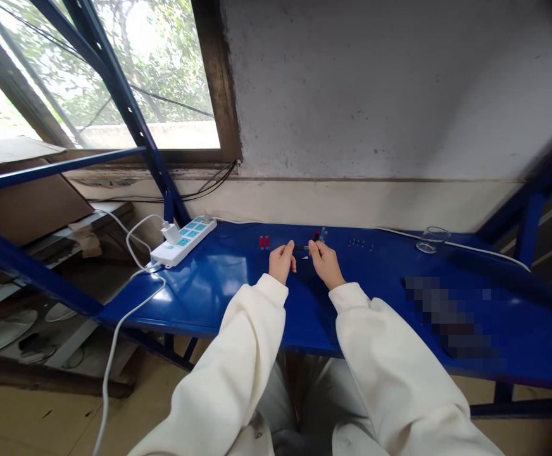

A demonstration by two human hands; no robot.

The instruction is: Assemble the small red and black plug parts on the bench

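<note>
Your left hand (283,261) and right hand (326,263) are both pinching that dark rod (301,248) above the blue surface (200,297). Red pieces (264,242) just beyond, power strip (185,242) off left, clear cup (428,247) well right.

Table (195,304) in front of wall (375,95). Power strip (175,253) on its left end, plug (171,233) in it. Cylinder pair (264,242) behind-left of left hand (283,261). Rod (301,248) between that and right hand (326,263). Right of the hands: loose parts (356,242), then container (433,239) near back edge.
</note>
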